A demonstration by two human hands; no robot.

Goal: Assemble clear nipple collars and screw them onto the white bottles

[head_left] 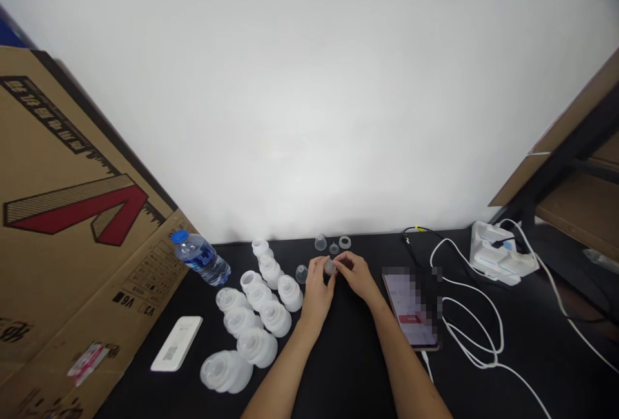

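Note:
My left hand [318,287] and my right hand [356,276] meet over the table, fingers closed on one small round translucent piece [329,267]. It looks like a baby bottle's collar ring with a nipple, but the fingers cover part of it. Just beyond the hands lie a clear dome cap [320,242], a clear nipple [333,248] and a collar ring [345,242]. Another dome cap [301,274] rests beside the left hand. To the left, several white baby bottles [258,346] stand in slanting rows; most have tops on, and an uncapped one [250,279] shows its open mouth.
Left of the bottles are a water bottle [202,258], a white flat box [176,343] and a large cardboard box [72,225]. A phone [409,306], white cables [500,335] and a white power strip [500,251] lie right. A white wall [329,97] rises behind the black table [345,367].

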